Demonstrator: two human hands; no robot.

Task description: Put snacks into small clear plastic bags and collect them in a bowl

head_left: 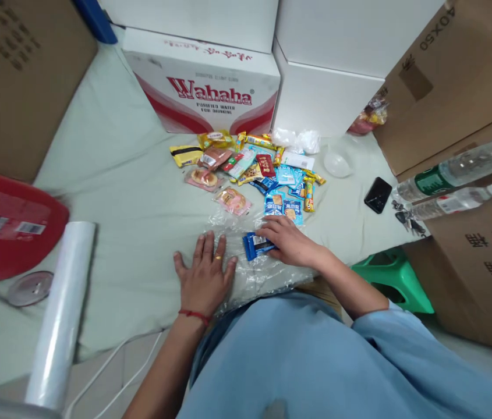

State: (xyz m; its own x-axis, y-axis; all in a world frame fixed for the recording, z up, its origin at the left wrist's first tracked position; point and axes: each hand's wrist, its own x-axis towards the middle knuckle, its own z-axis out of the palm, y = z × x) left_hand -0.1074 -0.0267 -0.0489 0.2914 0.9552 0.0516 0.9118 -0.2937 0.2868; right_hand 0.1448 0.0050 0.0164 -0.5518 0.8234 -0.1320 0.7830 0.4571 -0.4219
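Observation:
My left hand (204,280) lies flat with its fingers spread, at the left edge of a sheet of clear plastic film (252,276) on the pale green cloth (136,250). On the film sits a small blue snack packet (254,245), and my right hand (291,240) has its fingers closed over the packet's right end. Just beyond, a heap of wrapped snacks includes light blue cracker packets (284,203), a pink-wrapped biscuit (233,199), a red packet (265,165) and a yellow packet (186,155).
A Wahaha water carton (211,87) and white boxes (319,93) stand behind the snacks. To the left lie a roll of plastic film (62,308) and a red container (10,227). At right are a black phone (378,195), keys (409,221), plastic bottles (459,201) and a green stool (396,279).

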